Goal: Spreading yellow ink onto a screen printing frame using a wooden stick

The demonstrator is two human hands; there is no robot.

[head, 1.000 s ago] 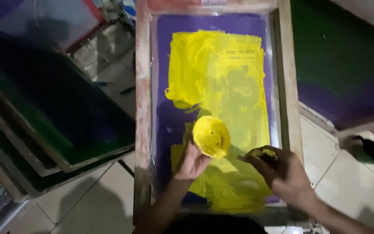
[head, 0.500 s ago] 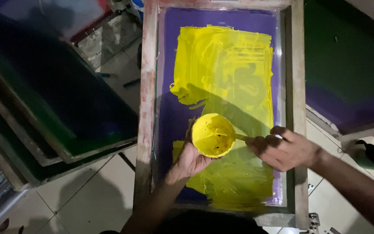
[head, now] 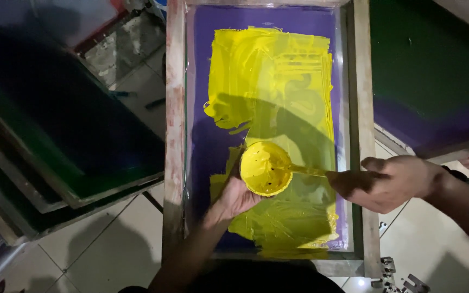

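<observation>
**Yellow ink cup held over a printing screen**

A person's left hand (head: 238, 196) cups a small round yellow cup (head: 266, 167) from below and from the side, its grip clenched around the cup's wall. The cup sits above the lower middle of a wooden-framed printing screen (head: 174, 135), its inside coated in yellow ink with a few dark specks near the bottom. The right hand (head: 391, 183) reaches in from the right edge of the frame, its grip closed on the end of a thin yellow-smeared stick (head: 306, 171) whose other end meets the cup's rim. What kind of tool the stick is cannot be told, as the fingers hide most of it.

The screen's purple mesh (head: 210, 146) carries a broad patch of yellow ink (head: 270, 70) spread from its upper part down to the lower edge, with streaks and swirls showing in the wet layer. The shadows of both hands fall across the ink.

To the left, several dark green framed screens (head: 55, 141) lie stacked at a slant over a pale tiled floor (head: 115, 239). Another dark green and purple screen (head: 430, 76) lies to the right, just beside the wooden frame.
</observation>
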